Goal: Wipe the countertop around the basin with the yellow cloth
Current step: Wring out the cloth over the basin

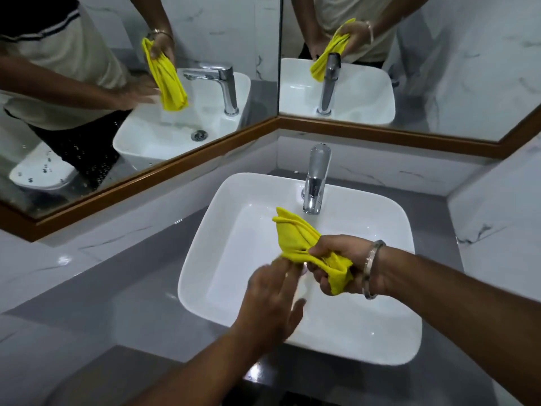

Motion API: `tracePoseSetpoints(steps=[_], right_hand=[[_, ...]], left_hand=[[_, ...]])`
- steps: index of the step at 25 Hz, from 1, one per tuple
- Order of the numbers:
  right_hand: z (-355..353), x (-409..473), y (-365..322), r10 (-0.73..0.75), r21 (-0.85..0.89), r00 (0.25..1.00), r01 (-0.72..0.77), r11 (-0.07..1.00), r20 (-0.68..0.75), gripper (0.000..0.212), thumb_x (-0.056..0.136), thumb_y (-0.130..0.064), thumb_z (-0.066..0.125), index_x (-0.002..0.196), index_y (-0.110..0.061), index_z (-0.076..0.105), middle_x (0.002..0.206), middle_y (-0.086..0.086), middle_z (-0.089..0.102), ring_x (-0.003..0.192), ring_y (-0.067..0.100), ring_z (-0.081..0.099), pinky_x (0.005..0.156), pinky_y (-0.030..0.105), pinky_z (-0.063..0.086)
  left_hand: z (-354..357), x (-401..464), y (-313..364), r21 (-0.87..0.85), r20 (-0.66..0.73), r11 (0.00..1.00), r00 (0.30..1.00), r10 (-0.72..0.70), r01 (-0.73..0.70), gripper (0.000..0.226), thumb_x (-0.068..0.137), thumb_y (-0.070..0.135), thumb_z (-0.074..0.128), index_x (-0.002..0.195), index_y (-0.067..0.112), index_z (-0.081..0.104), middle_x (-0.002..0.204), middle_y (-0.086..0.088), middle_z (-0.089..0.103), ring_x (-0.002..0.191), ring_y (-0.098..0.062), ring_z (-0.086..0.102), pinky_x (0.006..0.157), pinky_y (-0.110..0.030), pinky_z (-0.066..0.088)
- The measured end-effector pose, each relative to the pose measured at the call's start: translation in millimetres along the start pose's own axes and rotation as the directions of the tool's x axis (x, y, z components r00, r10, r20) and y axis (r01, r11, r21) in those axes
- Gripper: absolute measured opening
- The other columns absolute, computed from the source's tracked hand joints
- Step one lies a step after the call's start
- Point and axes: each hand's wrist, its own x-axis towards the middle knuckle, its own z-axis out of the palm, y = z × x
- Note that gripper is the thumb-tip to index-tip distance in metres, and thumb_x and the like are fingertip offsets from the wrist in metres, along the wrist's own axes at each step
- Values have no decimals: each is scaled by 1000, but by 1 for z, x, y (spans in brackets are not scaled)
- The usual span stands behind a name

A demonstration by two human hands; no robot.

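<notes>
Bunching the crumpled yellow cloth (310, 253) over the white square ceramic basin (380, 341), mid-frame, before wiping.
My right hand (339, 265) grips it; my left hand (272, 300), fingers loose, touches its edge. Next, I judge: press it onto the grey countertop (117, 294).

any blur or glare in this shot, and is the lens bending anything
Head view: the left hand is motion-blurred, while the right hand and yellow cloth are sharper; glare spots dot the grey countertop; wide-angle distortion curves the mirror frame.

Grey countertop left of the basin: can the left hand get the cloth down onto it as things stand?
Probably not yet: the right hand grips the yellow cloth over the basin; the left hand only fingers its edge. The countertop itself looks unobstructed.
</notes>
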Motion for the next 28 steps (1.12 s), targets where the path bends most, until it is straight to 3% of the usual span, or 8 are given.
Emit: tracePoseSetpoints(steps=[7,11,14,17,20,23,26,28], right_hand=[[4,-9,-1,179,-219,974,-146,965,140,28,67,-38,72,73,-14,59,58,-1,51,47,7,46,45,17,41],[9,0,-4,294,-438,942,-198,877,161,48,61,-32,75,97,-10,52,54,-5,39,44,6,35,41,15,30],[8,12,-7,364,-574,928,-261,777,72,60,58,-27,72,113,-8,57,54,-4,40,43,7,35,42,17,26],[10,33,-9,240,-619,966,-246,746,-95,35,61,-25,64,93,-13,66,55,-1,47,45,12,41,45,19,32],[8,69,-4,-239,-937,935,-187,296,-263,20,68,-34,62,68,-14,58,65,5,60,55,21,53,54,26,41],[-5,90,14,-569,-960,822,-175,-220,-19,13,79,-30,54,86,-20,60,83,4,67,74,28,62,59,28,38],[-37,105,31,-641,-806,654,-78,-587,403,24,61,-19,74,83,-21,63,63,3,66,53,30,62,46,25,30],[-50,111,37,-576,-730,665,-68,-680,475,28,50,-15,78,72,-21,62,50,1,58,38,24,54,40,20,22]], left_hand=[[12,51,-16,-78,-231,994,969,-90,74,100,85,60,57,153,8,5,162,-16,0,148,-37,9,117,-60,13],[15,77,-47,-128,-208,964,956,205,-234,50,82,27,65,128,14,50,129,-14,63,126,-34,52,109,-55,35],[1,98,-70,-269,175,913,916,361,-308,25,77,21,68,101,17,64,90,-5,70,89,-31,66,78,-41,54],[-8,117,-75,-73,582,977,787,204,-199,18,83,34,63,92,19,60,85,-4,69,79,-29,64,62,-32,43],[-2,126,-75,22,749,999,663,14,-47,21,80,34,59,70,17,55,65,0,63,63,-23,63,60,-28,49],[8,117,-70,-144,918,921,397,-13,362,32,82,26,58,54,13,50,46,0,55,41,-18,53,50,-25,49],[20,94,-55,-155,986,681,158,58,716,32,84,25,60,58,14,46,50,-3,47,34,-15,41,43,-20,38],[30,80,-45,-127,988,447,75,133,886,40,86,22,60,49,19,45,47,0,41,36,-14,35,42,-18,32]])
